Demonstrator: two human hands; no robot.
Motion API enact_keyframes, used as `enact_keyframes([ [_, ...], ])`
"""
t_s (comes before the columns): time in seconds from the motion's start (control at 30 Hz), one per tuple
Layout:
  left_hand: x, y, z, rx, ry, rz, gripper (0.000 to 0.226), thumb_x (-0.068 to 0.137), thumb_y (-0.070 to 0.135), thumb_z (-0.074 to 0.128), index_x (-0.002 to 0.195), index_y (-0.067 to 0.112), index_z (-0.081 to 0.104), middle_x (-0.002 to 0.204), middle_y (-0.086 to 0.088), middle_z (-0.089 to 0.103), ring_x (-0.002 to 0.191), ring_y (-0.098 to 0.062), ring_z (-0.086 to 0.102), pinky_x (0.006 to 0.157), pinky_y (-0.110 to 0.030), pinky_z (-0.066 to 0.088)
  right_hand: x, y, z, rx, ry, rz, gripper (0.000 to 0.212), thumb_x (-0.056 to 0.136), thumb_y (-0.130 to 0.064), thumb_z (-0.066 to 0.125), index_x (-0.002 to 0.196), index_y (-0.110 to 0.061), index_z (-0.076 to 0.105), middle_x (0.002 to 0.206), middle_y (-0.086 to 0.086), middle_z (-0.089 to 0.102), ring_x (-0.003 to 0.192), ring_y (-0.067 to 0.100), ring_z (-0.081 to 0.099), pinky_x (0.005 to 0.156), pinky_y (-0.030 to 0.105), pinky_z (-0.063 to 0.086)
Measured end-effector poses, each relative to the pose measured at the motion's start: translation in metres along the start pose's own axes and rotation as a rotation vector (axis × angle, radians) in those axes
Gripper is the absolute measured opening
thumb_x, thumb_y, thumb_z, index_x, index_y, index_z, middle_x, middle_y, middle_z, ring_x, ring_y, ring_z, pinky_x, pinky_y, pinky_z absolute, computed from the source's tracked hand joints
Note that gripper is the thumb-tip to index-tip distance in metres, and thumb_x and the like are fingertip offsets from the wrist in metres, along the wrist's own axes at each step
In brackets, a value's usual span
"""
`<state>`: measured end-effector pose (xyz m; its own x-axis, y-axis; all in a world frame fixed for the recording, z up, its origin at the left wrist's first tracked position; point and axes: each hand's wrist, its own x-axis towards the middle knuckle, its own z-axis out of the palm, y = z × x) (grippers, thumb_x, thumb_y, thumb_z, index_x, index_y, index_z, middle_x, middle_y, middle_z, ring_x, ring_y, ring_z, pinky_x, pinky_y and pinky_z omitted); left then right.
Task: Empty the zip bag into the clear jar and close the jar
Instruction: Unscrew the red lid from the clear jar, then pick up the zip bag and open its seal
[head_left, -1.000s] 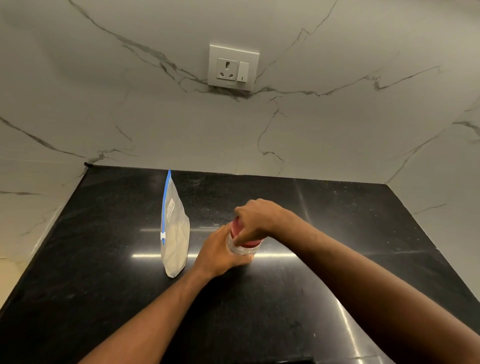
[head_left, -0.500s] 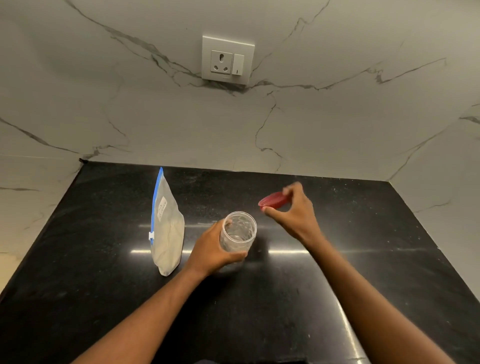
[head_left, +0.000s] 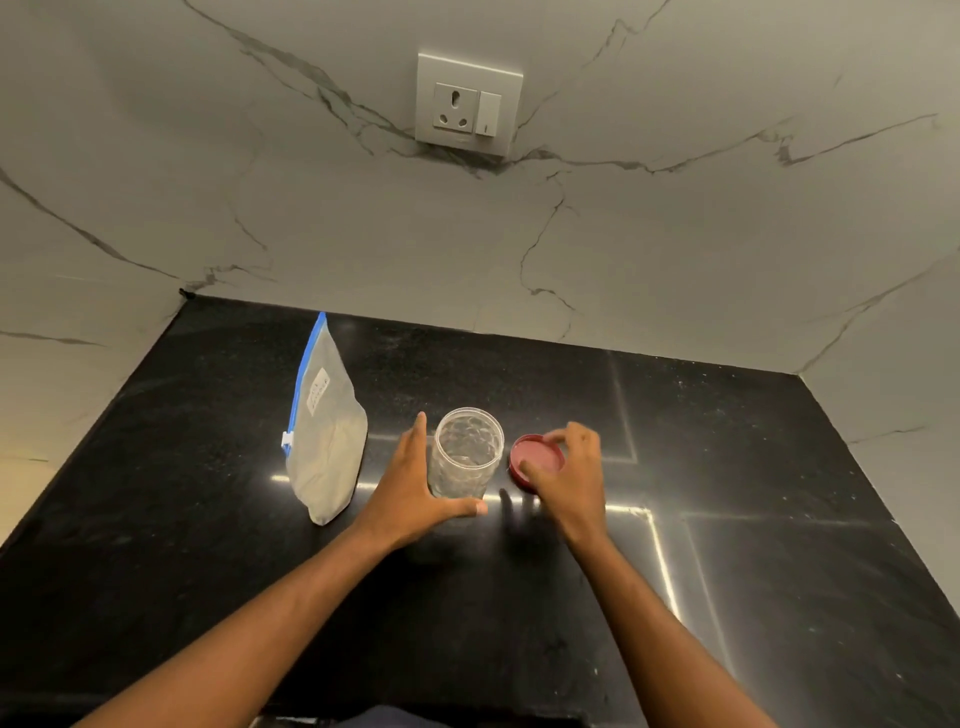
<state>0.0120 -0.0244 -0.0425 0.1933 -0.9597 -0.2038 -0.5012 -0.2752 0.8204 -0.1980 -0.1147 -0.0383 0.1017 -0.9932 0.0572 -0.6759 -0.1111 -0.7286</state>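
The clear jar stands upright and uncapped on the black counter; it looks empty. My left hand rests against its left side, fingers straight and apart, thumb stretched across the front of its base. The red lid lies flat on the counter just right of the jar, and my right hand curls over its near right edge, fingertips on it. The zip bag stands left of the jar with pale contents, a blue zip strip and a white slider, apart from both hands.
Marble walls enclose the counter at the back, left and right. A wall socket with a switch sits above the back edge. The counter's front edge is near my body at the bottom.
My right hand took the red lid off the jar, carried it right and set it down on the counter. My left hand loosened its grip on the jar.
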Motion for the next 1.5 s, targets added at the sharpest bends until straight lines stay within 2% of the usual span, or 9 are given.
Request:
enact_keyframes([
  [0.07, -0.02, 0.01, -0.009, 0.016, 0.011, -0.025, 0.139, 0.069, 0.064, 0.089, 0.168, 0.032, -0.003, 0.178, 0.0, 0.007, 0.162, -0.024, 0.017, 0.127, -0.047, 0.023, -0.004, -0.033, -0.009, 0.134, 0.112, -0.113, 0.04, 0.086, -0.023, 0.083, 0.116, -0.024, 0.057, 0.123, -0.001, 0.056, 0.107, 0.018, 0.062, 0.079, 0.015, 0.049],
  [0.13, -0.044, 0.02, -0.024, -0.003, 0.098, 0.03, 0.11, 0.077, 0.057, 0.086, 0.165, 0.034, 0.023, 0.17, 0.004, 0.033, 0.151, -0.016, 0.041, 0.123, -0.045, 0.036, -0.009, -0.075, -0.016, 0.262, 0.105, -0.25, 0.032, 0.091, -0.019, 0.079, 0.117, -0.024, 0.06, 0.117, -0.003, 0.062, 0.099, 0.012, 0.066, 0.075, 0.016, 0.055],
  [0.23, -0.082, 0.033, -0.054, -0.06, 0.314, 0.159, 0.052, 0.084, 0.046, 0.084, 0.131, 0.039, 0.062, 0.122, 0.023, 0.068, 0.108, 0.005, 0.068, 0.092, -0.022, 0.061, -0.02, -0.136, -0.019, 0.372, -0.072, -0.533, 0.017, 0.095, -0.011, 0.076, 0.11, -0.016, 0.068, 0.108, -0.003, 0.07, 0.093, 0.01, 0.07, 0.076, 0.019, 0.058],
  [0.33, -0.114, 0.033, -0.078, -0.067, 0.584, 0.233, 0.02, 0.089, 0.04, 0.08, 0.105, 0.032, 0.07, 0.094, 0.022, 0.071, 0.093, 0.002, 0.071, 0.073, -0.009, 0.057, -0.027, -0.185, -0.011, 0.246, -0.317, -0.841, 0.02, 0.096, -0.006, 0.073, 0.114, -0.012, 0.073, 0.116, 0.005, 0.073, 0.1, 0.012, 0.071, 0.084, 0.021, 0.059],
  [0.53, -0.13, -0.002, -0.099, -0.118, 0.851, 0.095, 0.037, 0.082, 0.05, 0.081, 0.103, 0.024, 0.068, 0.094, 0.01, 0.07, 0.09, -0.001, 0.068, 0.07, -0.006, 0.053, -0.021, -0.245, 0.022, -0.312, -0.635, -1.199, 0.038, 0.103, -0.013, 0.064, 0.139, -0.027, 0.066, 0.149, -0.005, 0.06, 0.136, 0.018, 0.054, 0.098, 0.034, 0.056],
  [0.83, -0.12, -0.01, -0.103, -0.108, 0.874, 0.093, 0.034, 0.091, 0.044, 0.076, 0.11, 0.016, 0.081, 0.095, 0.001, 0.082, 0.078, -0.01, 0.077, 0.068, -0.039, 0.067, -0.011, -0.274, 0.037, -0.561, -0.736, -1.379, 0.029, 0.106, -0.025, 0.061, 0.133, -0.024, 0.071, 0.131, -0.004, 0.07, 0.117, 0.013, 0.056, 0.096, 0.034, 0.053],
  [0.97, -0.121, -0.012, -0.103, 0.004, 0.927, 0.108, 0.031, 0.091, 0.038, 0.077, 0.107, 0.012, 0.082, 0.096, -0.003, 0.083, 0.077, -0.012, 0.076, 0.063, -0.039, 0.066, -0.003, -0.276, 0.038, -0.623, -0.736, -1.471, 0.03, 0.106, -0.029, 0.059, 0.134, -0.029, 0.069, 0.127, -0.005, 0.067, 0.115, 0.015, 0.051, 0.093, 0.034, 0.048],
  [1.33, -0.12, -0.017, -0.098, 0.04, 0.989, 0.137, 0.012, 0.09, 0.023, 0.084, 0.101, 0.017, 0.084, 0.091, 0.021, 0.071, 0.071, 0.002, 0.072, 0.055, -0.036, 0.066, 0.093, -0.278, 0.032, -0.752, -0.587, -1.251, 0.027, 0.099, -0.028, 0.068, 0.125, -0.031, 0.076, 0.134, -0.003, 0.065, 0.119, 0.022, 0.054, 0.093, 0.043, 0.052],
  [1.5, -0.116, -0.019, -0.103, 0.004, 0.925, 0.119, 0.025, 0.087, 0.04, 0.082, 0.103, 0.021, 0.083, 0.093, 0.022, 0.073, 0.075, 0.004, 0.072, 0.06, -0.032, 0.066, 0.098, -0.274, 0.036, -0.704, -0.605, -1.138, 0.028, 0.101, -0.021, 0.068, 0.128, -0.022, 0.075, 0.139, 0.003, 0.064, 0.121, 0.024, 0.057, 0.096, 0.037, 0.051],
])
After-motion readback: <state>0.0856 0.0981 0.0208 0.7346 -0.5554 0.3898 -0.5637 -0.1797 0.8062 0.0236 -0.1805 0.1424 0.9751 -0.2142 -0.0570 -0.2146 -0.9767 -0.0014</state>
